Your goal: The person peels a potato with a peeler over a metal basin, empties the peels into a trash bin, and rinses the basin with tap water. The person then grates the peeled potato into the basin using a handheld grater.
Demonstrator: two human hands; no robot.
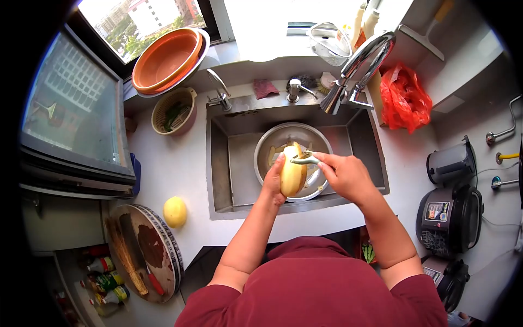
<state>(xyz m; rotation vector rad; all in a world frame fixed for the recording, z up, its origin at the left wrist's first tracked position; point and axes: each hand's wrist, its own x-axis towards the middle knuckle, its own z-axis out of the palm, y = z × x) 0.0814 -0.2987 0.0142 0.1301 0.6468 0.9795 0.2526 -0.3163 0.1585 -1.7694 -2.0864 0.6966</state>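
Potato (pixel 293 177) is clamped in your left hand (pixel 275 177) above the metal bowl (pixel 271 141); your right hand (pixel 347 175) grips the peeler (pixel 306 159).

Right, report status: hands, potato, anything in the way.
Left fingers gripping potato. Right fingers gripping green peeler, at potato's upper part. Potato over metal bowl in sink. Nothing visibly in the way.

Daylight comes through a window (pixel 136 30) between ten and eleven o'clock, buildings (pixel 151 13) and trees (pixel 124 41) outside; an angled glass pane (pixel 71 103) at ten, white counter (pixel 196 219) at eight, pale wall (pixel 463 120) near three
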